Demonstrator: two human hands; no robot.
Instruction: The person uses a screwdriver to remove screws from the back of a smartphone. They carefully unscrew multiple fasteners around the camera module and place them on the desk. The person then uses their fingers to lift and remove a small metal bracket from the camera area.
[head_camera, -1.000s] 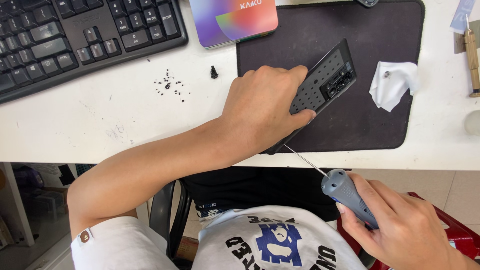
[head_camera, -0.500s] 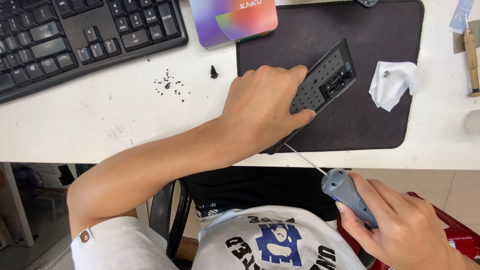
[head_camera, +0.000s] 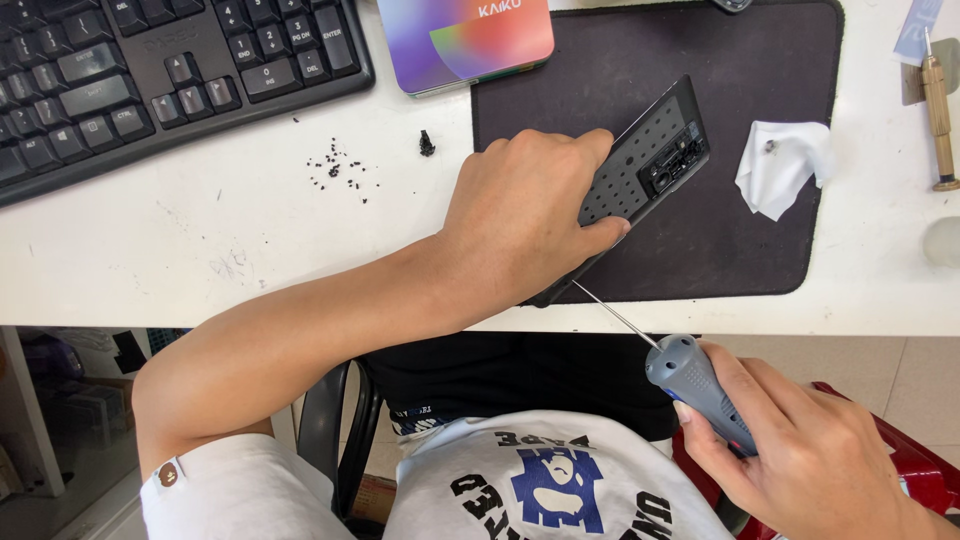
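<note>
Black panel (head_camera: 650, 155) (left-hand (head_camera: 525, 220) held) slants toward upper right.

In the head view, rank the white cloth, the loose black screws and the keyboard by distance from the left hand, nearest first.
From the left hand:
1. Loose black screws, scattered on the white desk to its left.
2. White cloth, on the dark mat to its right.
3. Keyboard, top left corner.

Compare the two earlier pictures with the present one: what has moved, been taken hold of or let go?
Nothing visibly changed. The left hand still presses the black perforated device on the dark mat, and the right hand still holds the grey-handled screwdriver with its tip at the device's lower edge.
</note>
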